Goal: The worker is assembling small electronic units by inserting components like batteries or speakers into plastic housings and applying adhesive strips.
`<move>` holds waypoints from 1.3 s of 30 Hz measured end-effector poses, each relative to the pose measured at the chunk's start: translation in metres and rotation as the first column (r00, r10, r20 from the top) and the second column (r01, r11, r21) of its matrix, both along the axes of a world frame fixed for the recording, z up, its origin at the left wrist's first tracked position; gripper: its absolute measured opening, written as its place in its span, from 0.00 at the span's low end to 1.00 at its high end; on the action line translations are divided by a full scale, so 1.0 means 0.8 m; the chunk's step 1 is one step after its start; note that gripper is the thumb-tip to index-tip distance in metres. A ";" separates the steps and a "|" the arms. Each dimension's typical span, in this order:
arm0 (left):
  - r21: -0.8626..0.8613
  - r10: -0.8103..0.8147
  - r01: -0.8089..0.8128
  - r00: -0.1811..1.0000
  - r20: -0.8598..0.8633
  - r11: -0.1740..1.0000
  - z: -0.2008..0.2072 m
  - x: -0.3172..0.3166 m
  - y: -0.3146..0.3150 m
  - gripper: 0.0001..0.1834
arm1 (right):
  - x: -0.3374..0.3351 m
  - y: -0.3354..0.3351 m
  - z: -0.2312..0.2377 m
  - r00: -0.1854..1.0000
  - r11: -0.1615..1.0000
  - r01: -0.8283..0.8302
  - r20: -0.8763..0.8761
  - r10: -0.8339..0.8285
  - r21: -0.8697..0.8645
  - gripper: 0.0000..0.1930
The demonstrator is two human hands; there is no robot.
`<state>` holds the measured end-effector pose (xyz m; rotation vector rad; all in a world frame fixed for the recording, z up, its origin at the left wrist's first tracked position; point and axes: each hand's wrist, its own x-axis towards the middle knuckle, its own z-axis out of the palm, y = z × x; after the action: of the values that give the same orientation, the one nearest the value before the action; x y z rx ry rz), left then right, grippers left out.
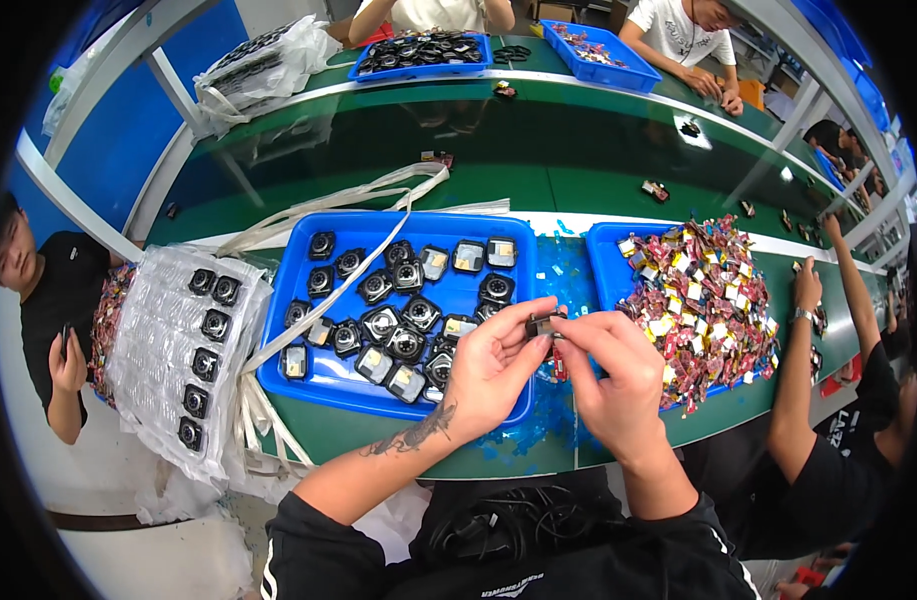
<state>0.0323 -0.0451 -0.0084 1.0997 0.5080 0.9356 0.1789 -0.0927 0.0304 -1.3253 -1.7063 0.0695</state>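
Above the gap between two blue trays, my left hand (496,368) grips a small black watch case (544,324) between thumb and fingers, seen nearly edge-on. My right hand (615,378) pinches at the right side of this case with thumb and forefinger, so the fingertips hide part of it. To the left, a blue tray (278,375) holds several black square watch cases (405,345), some showing round dark centres and others pale faces. On the right, a second blue tray (605,265) carries a heaped pile of small red, yellow and white electronic pieces (693,300).
Bubble-wrap packing (153,335) with a row of watch cases lies at left. White straps (268,345) cross the left tray's edge. Blue scraps (556,270) litter the green bench (508,462) between the trays. Co-workers sit opposite and at both sides; one's arm (793,380) reaches in at right.
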 end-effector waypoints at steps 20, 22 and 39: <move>0.037 -0.125 0.123 0.990 0.069 0.992 0.008 -0.007 -0.003 0.23 | 0.004 -0.010 0.019 0.933 0.951 -0.094 -0.360 -0.020 -0.295 0.03; 0.039 -0.102 0.100 0.992 0.069 0.994 0.004 -0.006 -0.005 0.23 | 0.004 -0.008 0.018 0.929 0.946 -0.096 -0.368 -0.026 -0.308 0.03; 0.017 -0.046 0.045 0.999 0.018 0.999 -0.006 -0.002 -0.015 0.25 | 0.005 -0.002 0.008 0.955 0.954 -0.049 -0.294 -0.043 -0.297 0.02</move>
<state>0.0303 -0.0569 -0.0129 1.1119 0.4589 0.9110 0.1828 -0.0939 0.0366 -1.4493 -1.4774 0.5260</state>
